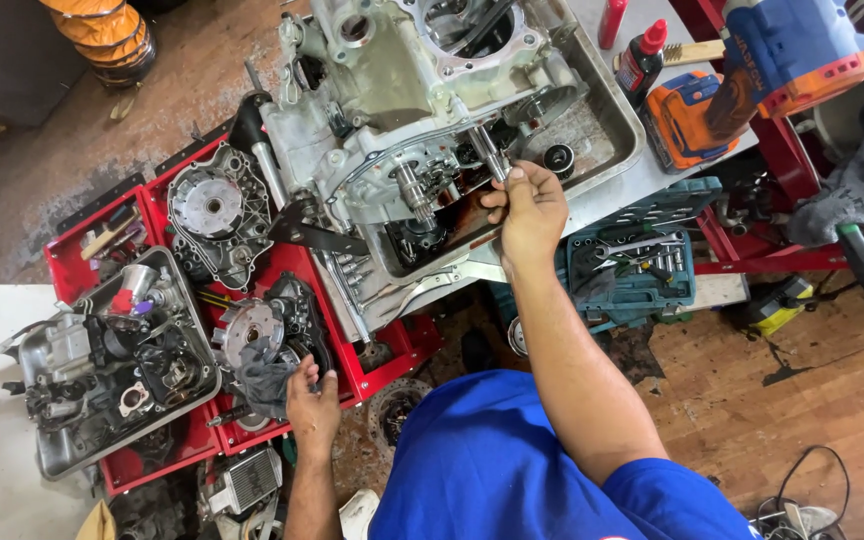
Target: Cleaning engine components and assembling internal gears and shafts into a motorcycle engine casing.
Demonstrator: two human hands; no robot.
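steel shaft [489, 152] in engine case pinched by right hand [529, 210]; left hand [312, 405] grips grey rag [267, 385], well apart.

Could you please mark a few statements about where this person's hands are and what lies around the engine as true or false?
1. The right hand pinches a metal shaft that stands in the opened engine case. True.
2. The left hand holds a screwdriver. False: it reaches down to a dark rag and engine parts at the edge of the red tray.
3. The engine case sits in a metal pan. True.
4. The teal socket case is closed. False: it lies open, with its tools showing.
5. Both hands work on the shaft. False: only the right hand is there.
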